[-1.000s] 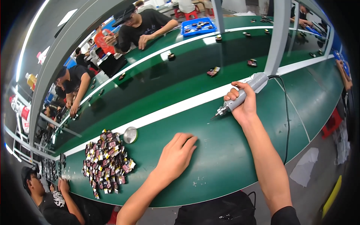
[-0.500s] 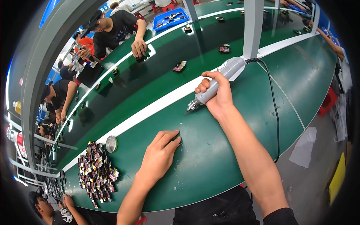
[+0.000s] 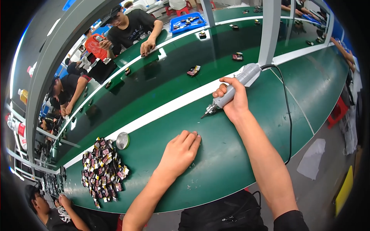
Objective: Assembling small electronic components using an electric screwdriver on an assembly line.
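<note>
Corded pwr tool (image 3: 244,77) is gripped in R hand (image 3: 236,102), long axis slanted twd nearby L hand (image 3: 180,151); latter's hold can't be told.

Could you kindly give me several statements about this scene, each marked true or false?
1. The right hand grips a grey handheld tool. True.
2. The tool's metal front end points toward the picture's lower left. True.
3. The round tin is in the left hand. False: it sits apart from that hand, beside the pile of small parts.
4. The pile lies left of the left hand. True.
5. The blue tray stands beside the pile. False: it stands beyond the belt.
</note>
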`<move>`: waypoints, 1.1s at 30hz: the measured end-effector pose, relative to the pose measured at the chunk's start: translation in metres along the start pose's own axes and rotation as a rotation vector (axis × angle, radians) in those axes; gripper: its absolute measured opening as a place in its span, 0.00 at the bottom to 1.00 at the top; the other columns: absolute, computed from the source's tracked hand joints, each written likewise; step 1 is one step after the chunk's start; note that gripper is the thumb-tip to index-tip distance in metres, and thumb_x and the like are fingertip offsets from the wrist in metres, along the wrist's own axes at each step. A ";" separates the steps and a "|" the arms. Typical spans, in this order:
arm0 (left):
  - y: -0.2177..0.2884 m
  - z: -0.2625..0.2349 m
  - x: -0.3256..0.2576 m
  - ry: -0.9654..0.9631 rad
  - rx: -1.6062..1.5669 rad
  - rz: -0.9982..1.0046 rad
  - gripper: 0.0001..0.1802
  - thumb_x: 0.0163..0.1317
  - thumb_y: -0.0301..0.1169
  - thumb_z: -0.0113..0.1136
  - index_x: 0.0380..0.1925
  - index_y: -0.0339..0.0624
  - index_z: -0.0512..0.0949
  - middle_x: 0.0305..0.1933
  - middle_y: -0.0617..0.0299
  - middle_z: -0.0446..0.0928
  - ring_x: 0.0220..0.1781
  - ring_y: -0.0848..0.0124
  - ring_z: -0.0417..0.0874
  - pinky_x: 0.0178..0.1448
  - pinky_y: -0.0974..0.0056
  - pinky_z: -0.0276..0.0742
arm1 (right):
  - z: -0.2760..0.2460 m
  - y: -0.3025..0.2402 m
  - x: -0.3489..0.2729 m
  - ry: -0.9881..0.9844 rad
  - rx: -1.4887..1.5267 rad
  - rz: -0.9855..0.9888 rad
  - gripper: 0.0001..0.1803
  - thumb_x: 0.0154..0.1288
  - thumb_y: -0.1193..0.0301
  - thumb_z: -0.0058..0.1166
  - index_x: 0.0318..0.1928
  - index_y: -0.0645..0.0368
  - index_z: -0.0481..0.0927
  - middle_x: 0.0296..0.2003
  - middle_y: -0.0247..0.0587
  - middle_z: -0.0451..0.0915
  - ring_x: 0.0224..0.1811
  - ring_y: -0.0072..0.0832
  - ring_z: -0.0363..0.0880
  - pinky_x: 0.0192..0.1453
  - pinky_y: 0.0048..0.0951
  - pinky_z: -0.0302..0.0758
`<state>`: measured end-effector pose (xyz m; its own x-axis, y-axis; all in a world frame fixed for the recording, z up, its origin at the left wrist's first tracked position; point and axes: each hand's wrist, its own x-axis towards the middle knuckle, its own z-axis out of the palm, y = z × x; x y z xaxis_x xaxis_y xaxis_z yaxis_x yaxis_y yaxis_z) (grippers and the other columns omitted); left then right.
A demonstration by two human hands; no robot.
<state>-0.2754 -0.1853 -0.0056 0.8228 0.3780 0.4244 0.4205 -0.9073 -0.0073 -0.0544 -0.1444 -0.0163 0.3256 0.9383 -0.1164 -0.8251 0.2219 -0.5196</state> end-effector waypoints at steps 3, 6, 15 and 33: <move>-0.003 0.001 -0.002 0.007 0.034 0.072 0.12 0.48 0.19 0.59 0.35 0.33 0.78 0.36 0.56 0.77 0.37 0.63 0.78 0.38 0.60 0.79 | 0.000 0.000 -0.002 -0.017 -0.005 -0.002 0.11 0.56 0.70 0.54 0.35 0.63 0.71 0.19 0.34 0.64 0.22 0.26 0.66 0.35 0.31 0.69; -0.011 0.000 -0.003 0.068 -0.181 -0.105 0.06 0.52 0.19 0.57 0.32 0.32 0.74 0.34 0.54 0.76 0.35 0.61 0.78 0.37 0.59 0.77 | -0.004 -0.004 -0.002 -0.009 0.002 -0.002 0.10 0.56 0.70 0.53 0.35 0.63 0.70 0.18 0.34 0.64 0.22 0.25 0.66 0.36 0.30 0.69; -0.010 -0.028 -0.059 0.223 -0.439 -0.536 0.02 0.55 0.17 0.55 0.29 0.33 0.74 0.24 0.54 0.75 0.25 0.62 0.78 0.31 0.63 0.74 | 0.027 0.016 -0.023 -0.041 -0.009 0.108 0.10 0.56 0.70 0.53 0.34 0.61 0.69 0.18 0.33 0.61 0.22 0.25 0.63 0.36 0.30 0.67; -0.009 -0.020 -0.063 0.233 -1.663 -0.803 0.10 0.69 0.30 0.50 0.34 0.32 0.74 0.34 0.50 0.78 0.35 0.67 0.80 0.38 0.64 0.79 | 0.052 0.037 -0.058 -0.304 0.148 0.298 0.07 0.60 0.67 0.47 0.34 0.57 0.73 0.17 0.30 0.62 0.21 0.22 0.60 0.36 0.27 0.61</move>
<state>-0.3391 -0.2053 -0.0139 0.5185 0.8548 -0.0215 -0.2443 0.1722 0.9543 -0.1282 -0.1766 0.0152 -0.0681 0.9974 0.0229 -0.9268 -0.0548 -0.3716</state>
